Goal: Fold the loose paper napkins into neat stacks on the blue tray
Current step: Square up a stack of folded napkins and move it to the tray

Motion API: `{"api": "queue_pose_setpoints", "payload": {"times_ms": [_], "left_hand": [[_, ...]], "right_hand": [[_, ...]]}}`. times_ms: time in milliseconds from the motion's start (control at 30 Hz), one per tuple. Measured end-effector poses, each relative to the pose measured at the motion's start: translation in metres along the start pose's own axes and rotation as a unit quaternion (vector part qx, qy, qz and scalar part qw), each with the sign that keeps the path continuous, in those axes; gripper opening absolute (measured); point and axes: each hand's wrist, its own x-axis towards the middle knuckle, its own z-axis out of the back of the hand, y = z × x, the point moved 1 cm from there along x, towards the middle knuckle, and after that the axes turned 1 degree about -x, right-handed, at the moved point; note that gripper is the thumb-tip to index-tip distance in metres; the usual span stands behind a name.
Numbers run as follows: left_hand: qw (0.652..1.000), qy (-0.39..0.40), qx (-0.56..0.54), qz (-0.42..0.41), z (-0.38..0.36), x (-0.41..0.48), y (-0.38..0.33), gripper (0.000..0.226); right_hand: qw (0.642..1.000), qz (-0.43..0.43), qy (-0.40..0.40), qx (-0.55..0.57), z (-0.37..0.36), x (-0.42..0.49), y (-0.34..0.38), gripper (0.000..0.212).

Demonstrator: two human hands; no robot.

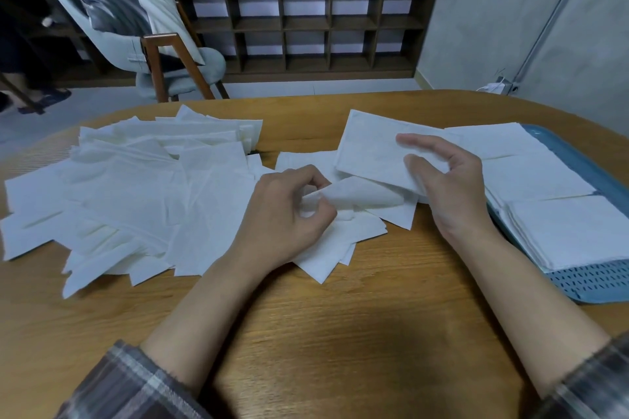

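Left hand [289, 211]: I read it as curled tight, with the thumb and the bent fingers pinching the left edge of a curled napkin [360, 196]. The knuckles face me.
Curled napkin: It is lifted at the gripped edge and rolls over in a soft arc. Its far part lies on other sheets in the middle of the table [340, 333].
Right hand [446, 187]: It is loosely curved and holds a folded napkin [371, 150] by its right end. I see the forefinger and thumb against the near face. I cannot tell where the other fingers lie (the palm hides them).
Folded napkin: It is a flat rectangle, tilted, with its left end higher and further from me. It sits above the curled napkin and just left of the tray.
Loose napkins [136, 187]: I see a wide, untidy pile of overlapping white sheets on the left half of the table, reaching under the left hand.
Blue tray [595, 279]: It sits at the right edge of the table, and its perforated floor shows at the near end.
Stacks [578, 231]: I count three squared piles of napkins in a row on the tray, running from near to far with their edges touching.
Sleeves [136, 384]: Plaid cuffs are pushed up both forearms.
Background: A grey chair [136, 44] and a dark shelf unit [306, 24] stand beyond the table.
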Motion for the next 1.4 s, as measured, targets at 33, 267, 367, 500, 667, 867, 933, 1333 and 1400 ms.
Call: {"api": "queue_pose_setpoints", "payload": {"times_ms": [33, 267, 367, 500, 667, 867, 933, 1333, 1400], "left_hand": [[0.999, 0.013, -0.037, 0.011, 0.003, -0.001, -0.005, 0.006], [0.979, 0.013, -0.190, 0.074, 0.017, 0.005, -0.012, 0.011], [0.971, -0.029, -0.212, 0.105, 0.014, 0.006, -0.008, 0.014], [0.963, -0.081, -0.208, 0.153, 0.012, 0.008, -0.001, 0.009], [0.970, -0.053, -0.204, 0.120, 0.013, 0.007, -0.006, 0.032], [0.975, -0.020, -0.197, 0.105, 0.008, 0.006, -0.005, 0.013], [0.968, -0.039, -0.215, 0.121, 0.007, 0.006, -0.003, 0.014], [0.968, -0.047, -0.209, 0.130, 0.006, 0.006, -0.003, 0.015], [0.967, -0.048, -0.213, 0.130, 0.005, 0.006, -0.002, 0.015]], "right_hand": [[1.000, -0.001, 0.006, -0.005, 0.000, 0.000, -0.001, 0.032], [0.995, -0.032, 0.092, 0.025, -0.005, -0.001, -0.002, 0.019], [0.972, -0.116, 0.170, 0.115, -0.012, -0.005, 0.002, 0.042], [0.943, -0.142, 0.230, 0.193, -0.021, -0.013, 0.005, 0.066], [0.976, -0.083, 0.170, 0.107, -0.021, -0.013, -0.001, 0.019], [0.973, -0.062, 0.191, 0.115, -0.019, -0.014, 0.001, 0.033], [0.973, -0.051, 0.195, 0.113, -0.020, -0.015, 0.003, 0.045], [0.974, -0.014, 0.217, 0.057, -0.021, -0.019, 0.010, 0.063], [0.975, -0.013, 0.218, 0.044, -0.021, -0.019, 0.012, 0.065]]}}
